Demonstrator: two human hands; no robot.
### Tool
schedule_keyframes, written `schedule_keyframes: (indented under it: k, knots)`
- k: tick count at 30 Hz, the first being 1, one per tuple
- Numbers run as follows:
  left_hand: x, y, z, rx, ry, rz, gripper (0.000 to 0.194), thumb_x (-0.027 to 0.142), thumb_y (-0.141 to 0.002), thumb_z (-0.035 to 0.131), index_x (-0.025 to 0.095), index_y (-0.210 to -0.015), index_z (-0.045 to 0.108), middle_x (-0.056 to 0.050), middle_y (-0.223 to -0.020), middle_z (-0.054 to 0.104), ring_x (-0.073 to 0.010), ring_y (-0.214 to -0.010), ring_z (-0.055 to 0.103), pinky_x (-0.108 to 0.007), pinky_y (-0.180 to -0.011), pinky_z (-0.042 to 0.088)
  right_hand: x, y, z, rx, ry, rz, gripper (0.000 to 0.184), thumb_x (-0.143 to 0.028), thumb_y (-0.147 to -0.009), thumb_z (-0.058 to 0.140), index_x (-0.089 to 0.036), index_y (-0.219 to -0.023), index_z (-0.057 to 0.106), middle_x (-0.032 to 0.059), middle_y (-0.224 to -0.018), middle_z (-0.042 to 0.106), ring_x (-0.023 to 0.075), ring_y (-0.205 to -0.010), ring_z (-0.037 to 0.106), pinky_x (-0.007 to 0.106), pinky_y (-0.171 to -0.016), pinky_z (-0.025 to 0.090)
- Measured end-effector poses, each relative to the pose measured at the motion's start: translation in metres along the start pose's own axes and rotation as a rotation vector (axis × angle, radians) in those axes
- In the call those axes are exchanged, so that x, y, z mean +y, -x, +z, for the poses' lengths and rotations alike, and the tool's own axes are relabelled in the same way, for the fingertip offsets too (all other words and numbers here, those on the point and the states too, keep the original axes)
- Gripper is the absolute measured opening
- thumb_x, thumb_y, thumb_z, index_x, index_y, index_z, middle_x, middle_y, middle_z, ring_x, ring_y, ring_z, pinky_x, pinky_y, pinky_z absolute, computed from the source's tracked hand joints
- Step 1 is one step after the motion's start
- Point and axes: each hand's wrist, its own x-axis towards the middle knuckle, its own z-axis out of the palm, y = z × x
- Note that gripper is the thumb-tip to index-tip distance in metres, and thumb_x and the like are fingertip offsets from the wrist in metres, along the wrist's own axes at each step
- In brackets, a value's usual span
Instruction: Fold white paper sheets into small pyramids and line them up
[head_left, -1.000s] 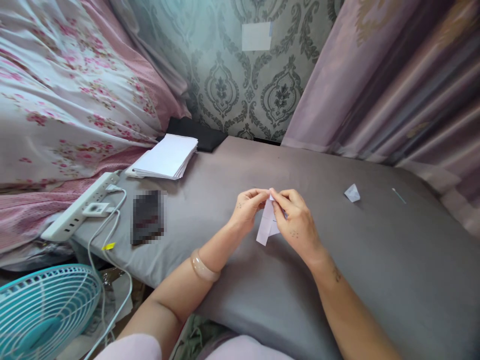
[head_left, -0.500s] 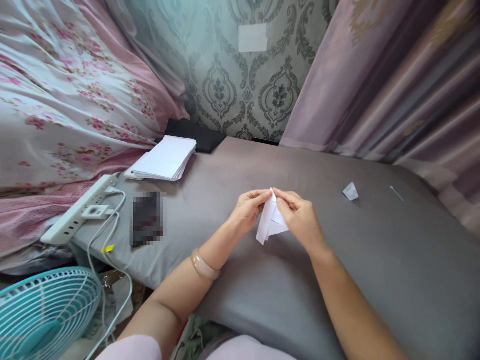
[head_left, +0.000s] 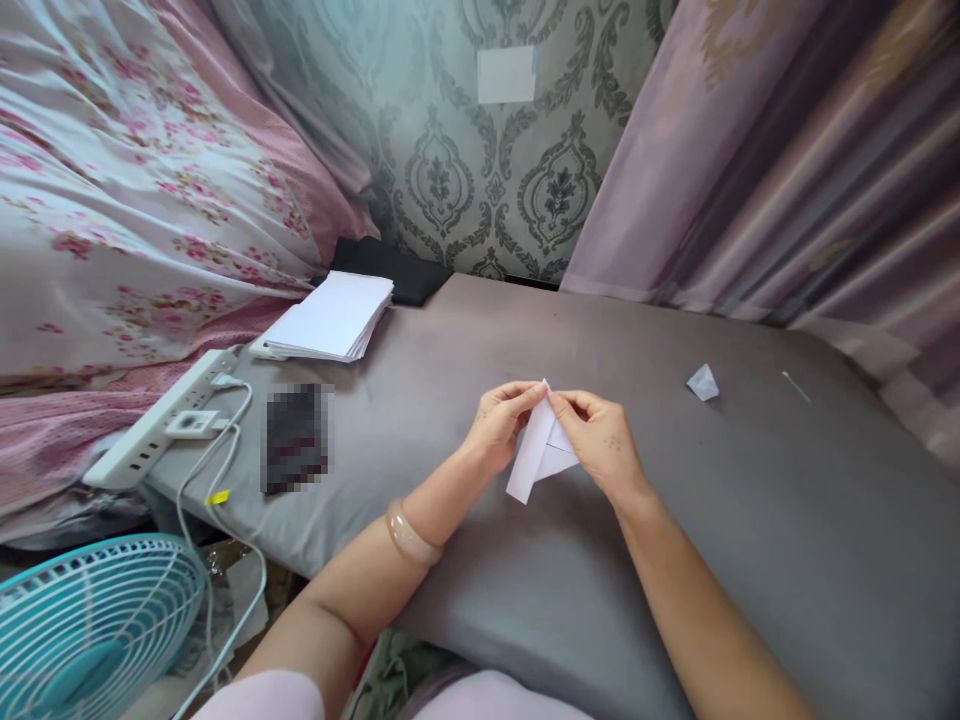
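A small folded white paper (head_left: 534,453) is held up over the grey bed sheet (head_left: 675,540) in the middle of the view. My left hand (head_left: 499,425) pinches its upper left edge, and a pale bangle sits on that wrist. My right hand (head_left: 600,440) pinches the paper's top right, with the fingertips of both hands meeting at its tip. The paper's long folded flap hangs down and to the left between the hands.
A stack of white sheets (head_left: 330,318) lies at the back left. A dark phone (head_left: 294,437) and a white power strip (head_left: 161,418) with cables sit left. A folded paper piece (head_left: 703,382) and a thin stick (head_left: 795,386) lie right. A teal fan (head_left: 90,630) stands at the lower left.
The paper has opened out from a narrow strip into a wider pointed shape. My right hand has turned and slid a little to the right, and both hands have dropped slightly.
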Motion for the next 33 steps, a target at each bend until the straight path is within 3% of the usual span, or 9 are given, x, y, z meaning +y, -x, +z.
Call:
schedule_keyframes:
  k: [6,12,18,24,28,33]
  knots:
    - [-0.001,-0.002,-0.001,-0.013,-0.105,0.095,0.029,0.036,-0.062,0.082,0.012,-0.068,0.066,0.001,-0.062,0.058,-0.0069,-0.056,0.05,-0.024,-0.059,0.039,-0.001,0.0,-0.004,-0.023,0.196,-0.076,0.032,-0.044,-0.084,0.057,-0.017,-0.088,0.074,0.0052,-0.079,0.073,0.0189,-0.073,0.064,0.031,-0.068,0.046]
    - [-0.003,-0.005,-0.003,0.043,-0.168,0.245,0.025,0.034,-0.063,0.08,0.012,-0.066,0.067,0.0,-0.061,0.059,-0.0073,-0.058,0.049,-0.023,-0.06,0.038,0.007,-0.004,0.001,-0.109,-0.056,-0.002,0.035,-0.045,-0.079,0.063,-0.016,-0.095,0.074,0.0071,-0.087,0.074,0.0205,-0.08,0.067,0.031,-0.073,0.05]
    - [-0.004,-0.01,-0.008,0.007,-0.151,0.148,0.025,0.034,-0.062,0.079,0.012,-0.066,0.068,-0.001,-0.061,0.061,-0.0089,-0.057,0.052,-0.024,-0.059,0.041,0.016,-0.009,-0.001,-0.147,-0.152,0.073,0.035,-0.045,-0.074,0.069,-0.016,-0.092,0.075,0.0063,-0.083,0.075,0.0191,-0.077,0.067,0.03,-0.074,0.05]
    - [-0.006,-0.015,-0.012,0.062,-0.218,0.219,0.028,0.037,-0.064,0.079,0.011,-0.07,0.069,-0.002,-0.064,0.062,-0.0089,-0.058,0.053,-0.024,-0.059,0.043,0.019,-0.01,0.0,-0.184,-0.288,0.22,0.04,-0.051,-0.063,0.076,-0.015,-0.083,0.076,0.0061,-0.075,0.074,0.0171,-0.064,0.064,0.029,-0.064,0.049]
    - [-0.005,-0.016,-0.015,0.002,-0.204,0.126,0.032,0.041,-0.067,0.079,0.011,-0.075,0.068,-0.002,-0.067,0.062,-0.0089,-0.06,0.056,-0.024,-0.06,0.046,0.022,-0.014,-0.001,-0.079,-0.323,0.231,0.04,-0.049,-0.058,0.079,-0.015,-0.079,0.075,0.0056,-0.073,0.074,0.0164,-0.061,0.063,0.029,-0.062,0.049]
    - [-0.002,-0.01,-0.015,-0.137,-0.323,-0.12,0.04,0.044,-0.066,0.081,0.009,-0.082,0.07,-0.008,-0.077,0.067,-0.011,-0.066,0.062,-0.024,-0.064,0.049,0.025,-0.022,-0.013,0.07,-0.312,0.227,0.037,-0.046,-0.058,0.08,-0.016,-0.078,0.074,0.0043,-0.073,0.074,0.015,-0.06,0.062,0.028,-0.06,0.048]
